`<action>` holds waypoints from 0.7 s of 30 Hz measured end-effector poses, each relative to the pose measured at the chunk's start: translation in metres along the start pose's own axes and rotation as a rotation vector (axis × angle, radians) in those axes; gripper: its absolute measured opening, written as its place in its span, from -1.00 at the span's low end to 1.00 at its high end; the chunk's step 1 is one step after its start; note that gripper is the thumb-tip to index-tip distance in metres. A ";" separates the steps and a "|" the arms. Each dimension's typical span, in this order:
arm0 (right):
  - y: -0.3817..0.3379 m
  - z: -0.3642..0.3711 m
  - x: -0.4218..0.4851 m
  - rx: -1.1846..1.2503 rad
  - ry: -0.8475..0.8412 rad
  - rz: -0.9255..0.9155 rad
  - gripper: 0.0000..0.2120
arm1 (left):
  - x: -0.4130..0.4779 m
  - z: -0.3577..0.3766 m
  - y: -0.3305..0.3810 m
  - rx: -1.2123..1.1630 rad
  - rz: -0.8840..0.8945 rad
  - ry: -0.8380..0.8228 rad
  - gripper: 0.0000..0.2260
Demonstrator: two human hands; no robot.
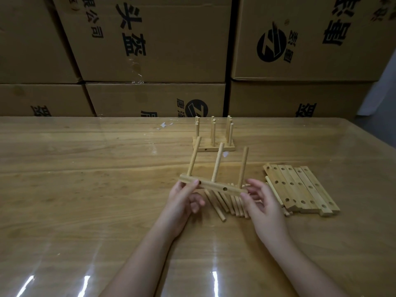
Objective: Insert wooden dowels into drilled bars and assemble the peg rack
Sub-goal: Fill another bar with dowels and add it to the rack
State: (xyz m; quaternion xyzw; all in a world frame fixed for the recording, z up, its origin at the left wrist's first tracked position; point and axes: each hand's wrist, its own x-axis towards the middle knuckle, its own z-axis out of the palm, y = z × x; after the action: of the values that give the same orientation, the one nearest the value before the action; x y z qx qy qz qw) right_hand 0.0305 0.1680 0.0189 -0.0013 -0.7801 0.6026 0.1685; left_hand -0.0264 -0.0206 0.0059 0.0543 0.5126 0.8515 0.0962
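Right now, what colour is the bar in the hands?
The bar is pale tan bare wood with dark drilled holes; head view.

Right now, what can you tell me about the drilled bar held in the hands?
The drilled bar is a pale, square-edged wooden strip, held roughly level above the loose dowels on the table. Three dowels stand up from its top. Two round holes show in its near face. The left hand grips its left end, thumb on the front; the right hand pinches its right end.
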 end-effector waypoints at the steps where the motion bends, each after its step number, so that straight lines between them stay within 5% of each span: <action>1: 0.000 -0.001 0.001 0.026 0.009 0.007 -0.69 | 0.001 -0.001 0.001 -0.029 0.016 0.020 -0.62; 15: 0.000 0.005 -0.001 0.251 -0.114 0.101 -0.80 | -0.001 0.001 0.004 -0.052 0.032 0.028 -0.75; 21: -0.002 0.003 0.001 0.369 -0.039 0.146 -0.78 | -0.005 0.005 0.006 -0.015 0.027 -0.040 -0.79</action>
State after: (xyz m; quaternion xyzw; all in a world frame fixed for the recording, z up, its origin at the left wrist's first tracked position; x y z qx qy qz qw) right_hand 0.0288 0.1647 0.0200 -0.0150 -0.6573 0.7459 0.1066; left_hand -0.0217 -0.0203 0.0134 0.0775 0.5033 0.8553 0.0956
